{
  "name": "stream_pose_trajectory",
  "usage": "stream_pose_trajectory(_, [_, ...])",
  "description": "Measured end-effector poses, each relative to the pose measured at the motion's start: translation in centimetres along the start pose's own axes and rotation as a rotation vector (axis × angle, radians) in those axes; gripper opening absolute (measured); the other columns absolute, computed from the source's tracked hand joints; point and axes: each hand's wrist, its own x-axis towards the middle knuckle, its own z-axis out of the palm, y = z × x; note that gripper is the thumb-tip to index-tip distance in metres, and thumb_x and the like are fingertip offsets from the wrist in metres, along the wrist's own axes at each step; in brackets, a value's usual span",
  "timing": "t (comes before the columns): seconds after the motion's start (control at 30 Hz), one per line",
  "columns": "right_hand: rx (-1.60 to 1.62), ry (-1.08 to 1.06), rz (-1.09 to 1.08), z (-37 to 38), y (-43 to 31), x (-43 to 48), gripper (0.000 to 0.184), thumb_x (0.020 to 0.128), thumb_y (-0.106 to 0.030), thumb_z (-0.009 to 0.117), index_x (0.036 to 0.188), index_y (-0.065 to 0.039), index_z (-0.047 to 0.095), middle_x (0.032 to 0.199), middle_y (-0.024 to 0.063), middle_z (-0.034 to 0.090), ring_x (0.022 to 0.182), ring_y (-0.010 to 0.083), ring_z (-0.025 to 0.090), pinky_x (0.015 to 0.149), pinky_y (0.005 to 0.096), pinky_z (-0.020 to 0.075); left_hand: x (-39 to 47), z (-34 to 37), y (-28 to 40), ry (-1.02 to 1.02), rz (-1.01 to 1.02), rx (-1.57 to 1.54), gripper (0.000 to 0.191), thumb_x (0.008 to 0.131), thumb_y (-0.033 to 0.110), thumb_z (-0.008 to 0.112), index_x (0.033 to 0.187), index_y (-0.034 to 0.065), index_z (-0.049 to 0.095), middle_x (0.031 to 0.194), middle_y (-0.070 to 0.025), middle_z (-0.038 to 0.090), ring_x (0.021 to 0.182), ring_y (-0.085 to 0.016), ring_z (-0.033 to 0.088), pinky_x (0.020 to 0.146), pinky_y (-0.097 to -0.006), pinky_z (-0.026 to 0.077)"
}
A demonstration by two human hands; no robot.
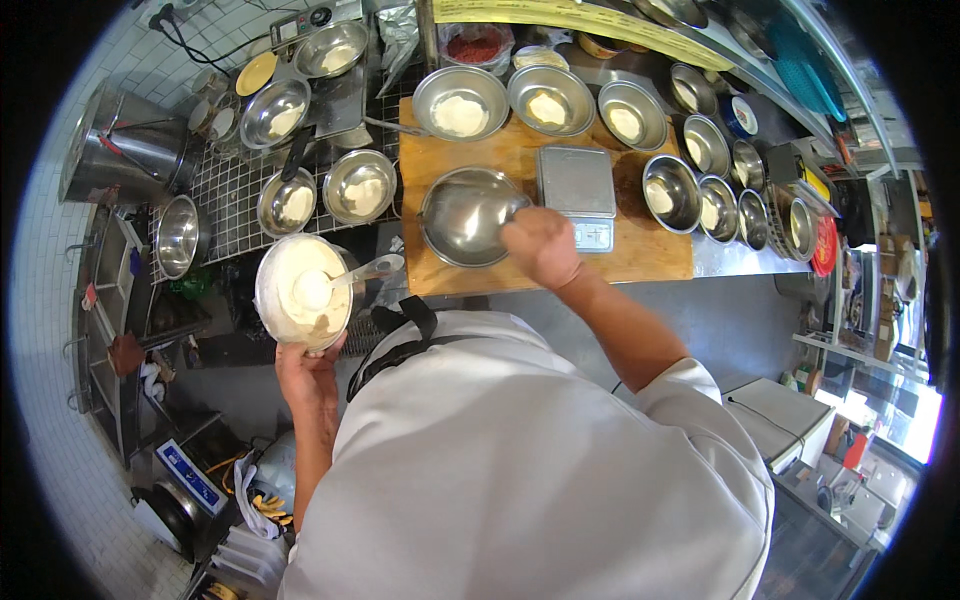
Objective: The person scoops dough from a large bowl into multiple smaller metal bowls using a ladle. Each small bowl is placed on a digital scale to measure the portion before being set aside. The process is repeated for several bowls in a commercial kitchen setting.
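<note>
My left hand (307, 371) supports a tub of pale, flour-like powder (283, 281) from below, off the left front of the board. A clear plastic scoop (367, 270) sticks in the powder, its handle pointing right. My right hand (544, 244), blurred and closed, grips the right rim of a stainless steel bowl (465, 217) with nothing visible inside. That bowl is at the wooden board (450, 283). Just right of it stands a digital kitchen scale (576, 184) with a bare metal platform.
Steel bowls with powder line the board's back (460, 105) and the right counter (671, 196); more stand on a wire rack (360, 187) at left. Behind the board is a bag of red filling (474, 49). A large steel pot (124, 146) stands far left.
</note>
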Motion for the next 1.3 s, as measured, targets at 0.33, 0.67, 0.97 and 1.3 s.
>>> stream_pose_trajectory(0.33, [0.301, 0.106, 0.859, 1.6, 2.5, -3.9, 0.012, 0.076, 0.0, 0.065, 0.077, -0.009, 0.057, 0.074, 0.0077, 0.059, 0.065, 0.0214, 0.06, 0.059, 0.0375, 0.049, -1.0, 2.4, -0.9, -0.07, 0.036, 0.012, 0.051, 0.089, 0.014, 0.051, 0.137, -0.0025, 0.05, 0.128, -0.0179, 0.064, 0.103, -0.025, 0.069, 0.094, -0.0531, 0.06])
stream_pose_trajectory(0.67, [1.2, 0.88, 1.617, 2.8, 14.6, -12.0, 0.012, 0.093, -0.009, 0.07, 0.09, -0.007, 0.058, 0.08, 0.0049, 0.063, 0.07, 0.0161, 0.063, 0.059, 0.0343, 0.053, -1.4, 5.7, -1.2, -0.246, -0.052, 0.083, 0.062, 0.089, 0.021, 0.055, 0.148, 0.0039, 0.044, 0.147, -0.0137, 0.054, 0.131, -0.031, 0.057, 0.107, -0.0554, 0.049])
stream_pose_trajectory(0.97, [0.8, 0.628, 1.716, 0.5, 12.5, -17.3, 0.025, 0.099, -0.024, 0.06, 0.1, 0.001, 0.06, 0.08, 0.009, 0.062, 0.068, 0.0174, 0.063, 0.061, 0.0351, 0.0549, -1.5, 8.9, -1.6, -0.31, -0.124, 0.179, 0.059, 0.091, 0.021, 0.051, 0.147, 0.0051, 0.044, 0.147, -0.0131, 0.053, 0.131, -0.031, 0.056, 0.108, -0.0562, 0.048])
stream_pose_trajectory(1.3, [-0.061, -0.191, 1.053, 0.1, 5.9, -22.5, 0.048, 0.089, -0.016, 0.059, 0.137, -0.018, 0.061, 0.105, 0.0119, 0.068, 0.095, 0.0345, 0.068, 0.081, 0.0484, 0.0548, -1.9, 12.6, -2.5, -0.438, -0.091, 0.162, 0.056, 0.092, 0.019, 0.049, 0.145, 0.0031, 0.045, 0.144, -0.0135, 0.054, 0.13, -0.031, 0.056, 0.107, -0.0562, 0.049])
